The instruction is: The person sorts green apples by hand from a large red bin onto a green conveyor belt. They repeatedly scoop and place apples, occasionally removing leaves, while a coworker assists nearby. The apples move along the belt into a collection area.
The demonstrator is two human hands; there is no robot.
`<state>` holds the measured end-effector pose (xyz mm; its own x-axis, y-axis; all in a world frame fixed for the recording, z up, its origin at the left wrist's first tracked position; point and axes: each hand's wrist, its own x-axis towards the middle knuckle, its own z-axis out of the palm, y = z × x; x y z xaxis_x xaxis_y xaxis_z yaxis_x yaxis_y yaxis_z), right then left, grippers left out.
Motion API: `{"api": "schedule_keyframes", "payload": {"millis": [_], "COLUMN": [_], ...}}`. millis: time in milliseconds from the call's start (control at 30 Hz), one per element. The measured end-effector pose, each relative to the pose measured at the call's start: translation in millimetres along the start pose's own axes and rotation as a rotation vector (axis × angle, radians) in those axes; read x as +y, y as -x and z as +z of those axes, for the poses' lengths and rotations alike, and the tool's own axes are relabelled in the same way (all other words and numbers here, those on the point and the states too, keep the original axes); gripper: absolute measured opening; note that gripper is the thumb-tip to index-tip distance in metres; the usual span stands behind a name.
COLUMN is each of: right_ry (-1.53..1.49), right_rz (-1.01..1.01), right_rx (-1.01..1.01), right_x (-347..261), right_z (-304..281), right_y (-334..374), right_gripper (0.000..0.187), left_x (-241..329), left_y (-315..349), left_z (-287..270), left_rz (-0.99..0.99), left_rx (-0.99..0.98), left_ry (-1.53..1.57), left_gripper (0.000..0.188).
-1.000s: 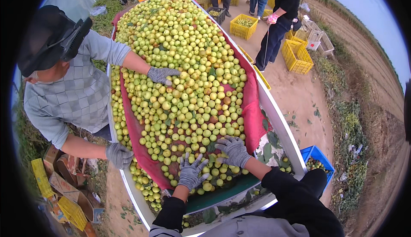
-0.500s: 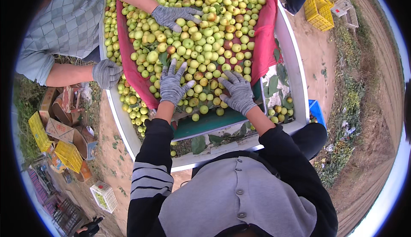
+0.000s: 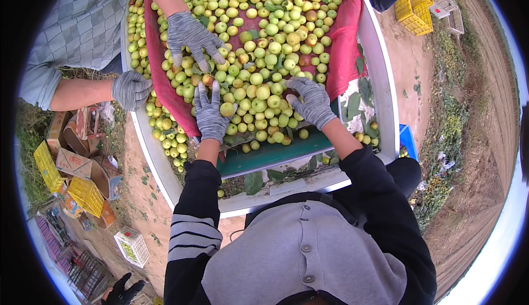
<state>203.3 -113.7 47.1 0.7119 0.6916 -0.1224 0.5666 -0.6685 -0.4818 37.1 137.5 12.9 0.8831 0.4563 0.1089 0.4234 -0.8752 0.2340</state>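
A heap of small round yellow-green fruits, some blushed red-brown, lies on a red cloth with raised sides. My left hand, in a grey knit glove, rests at the heap's near left edge. Its fingers are stretched out, with one fruit between thumb and forefinger. My right hand, gloved alike, lies open against the heap's near right edge, fingers pointing inward. Another person's gloved hand spreads over the fruits just beyond my left hand. That person's other gloved hand is curled at the left rim.
A white-rimmed bed surrounds the cloth. Loose leaves and a green board lie on my side. Yellow crates and cardboard boxes stand on the ground at left. More crates are at far right, near another person's leg.
Fruits have shifted toward me, baring a patch of red cloth further back. My left hand moved slightly left, my right slightly nearer. The other person's spread hand came left and nearer.
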Motion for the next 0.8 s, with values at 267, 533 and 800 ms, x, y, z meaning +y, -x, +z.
{"api": "schedule_keyframes", "payload": {"millis": [267, 533, 800], "right_ry": [0.078, 0.225, 0.484], "right_rz": [0.221, 0.291, -0.322], "right_rx": [0.275, -0.006, -0.161], "right_x": [77.1, 66.5, -31.5], "right_z": [-68.9, -64.8, -34.8], "right_y": [-153.3, -205.3, -176.4], "right_gripper": [0.034, 0.042, 0.023], "left_x": [18.4, 39.4, 41.1], "left_y": [77.6, 119.6, 115.7], "left_z": [-11.3, -27.3, -26.0], "left_rz": [0.216, 0.181, 0.163], "left_rx": [-0.186, -0.131, -0.173], "left_ry": [0.233, 0.299, 0.21], "left_gripper": [0.062, 0.049, 0.048]}}
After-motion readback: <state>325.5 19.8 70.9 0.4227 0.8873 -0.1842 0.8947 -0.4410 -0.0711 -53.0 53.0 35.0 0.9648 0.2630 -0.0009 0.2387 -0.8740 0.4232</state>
